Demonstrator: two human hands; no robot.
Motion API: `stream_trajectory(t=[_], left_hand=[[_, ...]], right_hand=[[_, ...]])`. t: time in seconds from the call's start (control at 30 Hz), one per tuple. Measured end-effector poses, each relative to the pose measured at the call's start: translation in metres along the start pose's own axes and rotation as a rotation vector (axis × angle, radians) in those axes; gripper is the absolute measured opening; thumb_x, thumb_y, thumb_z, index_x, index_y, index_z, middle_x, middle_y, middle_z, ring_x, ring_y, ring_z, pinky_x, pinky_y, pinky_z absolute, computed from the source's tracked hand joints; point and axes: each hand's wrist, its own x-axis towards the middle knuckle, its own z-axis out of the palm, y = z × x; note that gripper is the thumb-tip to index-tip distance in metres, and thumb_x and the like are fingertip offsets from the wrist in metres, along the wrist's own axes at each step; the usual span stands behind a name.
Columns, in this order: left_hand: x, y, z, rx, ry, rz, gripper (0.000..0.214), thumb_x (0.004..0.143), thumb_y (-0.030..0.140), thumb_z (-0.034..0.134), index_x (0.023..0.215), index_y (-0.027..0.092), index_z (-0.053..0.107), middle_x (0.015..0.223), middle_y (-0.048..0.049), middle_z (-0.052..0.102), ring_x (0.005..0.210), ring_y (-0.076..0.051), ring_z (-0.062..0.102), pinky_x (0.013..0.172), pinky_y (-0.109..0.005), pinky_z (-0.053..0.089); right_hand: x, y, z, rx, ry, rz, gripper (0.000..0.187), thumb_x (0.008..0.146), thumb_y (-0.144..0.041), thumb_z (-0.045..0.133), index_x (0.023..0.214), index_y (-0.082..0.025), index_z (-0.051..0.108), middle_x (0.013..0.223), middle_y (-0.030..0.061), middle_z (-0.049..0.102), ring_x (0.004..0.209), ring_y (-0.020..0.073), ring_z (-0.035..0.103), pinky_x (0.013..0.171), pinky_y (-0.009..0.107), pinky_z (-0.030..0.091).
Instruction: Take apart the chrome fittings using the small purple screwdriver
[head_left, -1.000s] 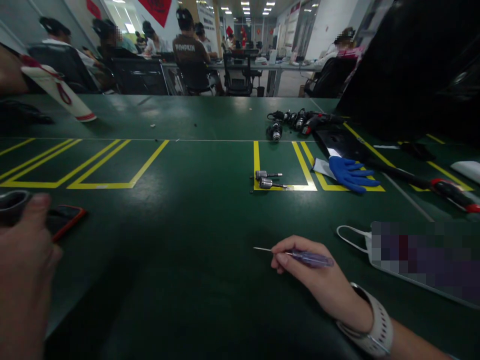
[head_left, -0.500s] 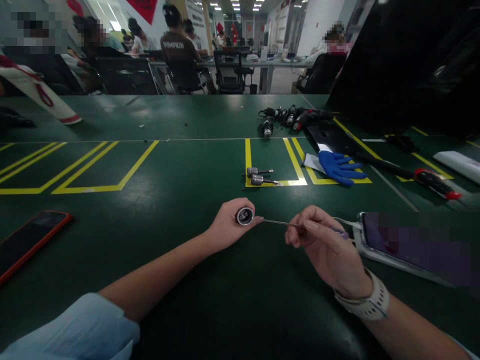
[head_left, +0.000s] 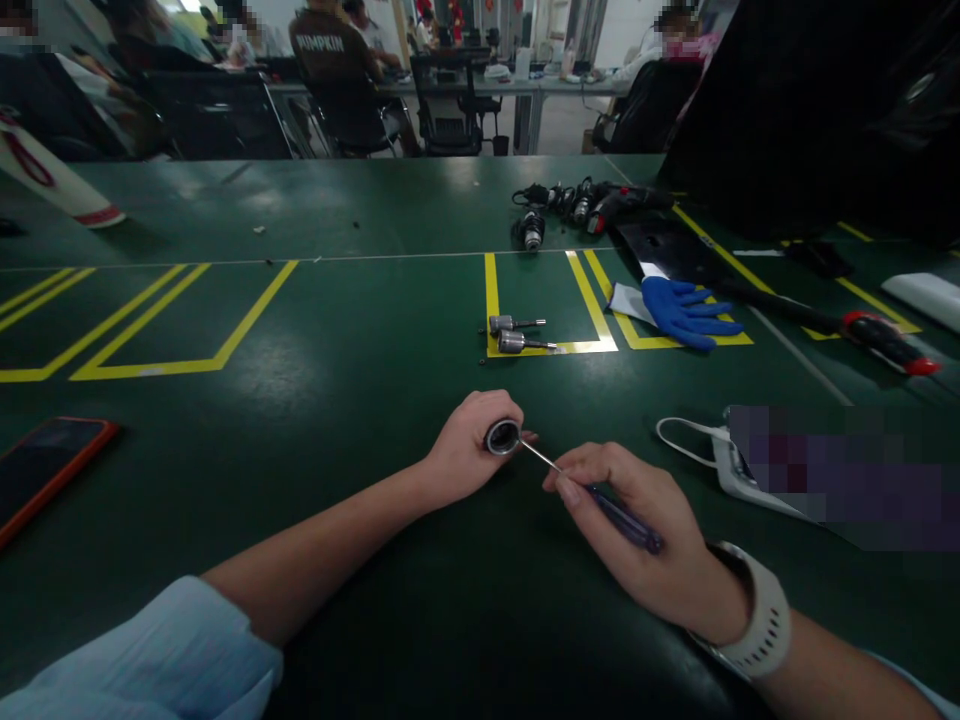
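Pale capital lettering (head_left: 321,44), read as "PUMPKIN", is borne across the back of a dark brown shirt (head_left: 336,62) worn by a person (head_left: 346,64) seated in the background.

Green worktop (head_left: 360,350) here, yellow tape (head_left: 491,290) stuck on it. Two metal bits (head_left: 512,342) lie beyond the fingers (head_left: 592,460), blue glove (head_left: 679,312) farther right, orange-edged phone (head_left: 49,468) well left of the fingers.

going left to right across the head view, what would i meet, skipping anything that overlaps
Orange-edged phone, round metal part, screwdriver, white wristband, red-and-black handle.
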Motion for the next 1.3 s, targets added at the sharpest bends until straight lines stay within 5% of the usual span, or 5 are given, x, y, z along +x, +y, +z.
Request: stream_trajectory(t=[0.5, 0.8, 1.13, 1.3], left_hand=[[-0.003, 0.009, 0.000, -0.130, 0.063, -0.039, 0.018, 0.079, 0.024, 0.059, 0.066, 0.019, 0.047, 0.067, 0.0011, 0.052, 0.065, -0.013, 0.051, 0.062, -0.027, 0.041], [-0.003, 0.003, 0.004, -0.022, 0.095, -0.018, 0.018, 0.079, 0.020, 0.063, 0.069, 0.018, 0.048, 0.068, 0.0025, 0.052, 0.066, -0.013, 0.051, 0.064, -0.027, 0.038], [-0.003, 0.006, 0.001, -0.117, 0.079, -0.001, 0.017, 0.079, 0.019, 0.061, 0.068, 0.018, 0.048, 0.067, 0.0022, 0.051, 0.064, -0.013, 0.050, 0.061, -0.026, 0.039], [-0.003, 0.005, 0.002, -0.072, 0.083, 0.009, 0.018, 0.079, 0.020, 0.062, 0.068, 0.018, 0.048, 0.067, 0.0024, 0.052, 0.065, -0.012, 0.050, 0.062, -0.026, 0.039]], right_hand=[[-0.002, 0.014, 0.020, 0.606, 0.141, 0.350, 0.009, 0.090, -0.024, 0.053, 0.083, -0.020, 0.056, 0.082, 0.0022, 0.066, 0.071, 0.0143, 0.059, 0.067, 0.031, 0.048], [-0.007, 0.006, 0.012, 0.345, 0.110, 0.284, 0.006, 0.089, -0.019, 0.055, 0.085, -0.020, 0.059, 0.080, 0.0009, 0.063, 0.075, 0.0147, 0.060, 0.069, 0.030, 0.047], [0.000, 0.011, 0.020, 0.735, 0.167, 0.463, 0.012, 0.090, -0.025, 0.055, 0.080, -0.020, 0.058, 0.080, 0.0012, 0.067, 0.072, 0.0134, 0.059, 0.069, 0.029, 0.047], [-0.001, 0.011, 0.017, 0.648, 0.182, 0.412, 0.009, 0.089, -0.024, 0.056, 0.082, -0.021, 0.060, 0.082, 0.0007, 0.067, 0.073, 0.0136, 0.059, 0.068, 0.029, 0.047]])
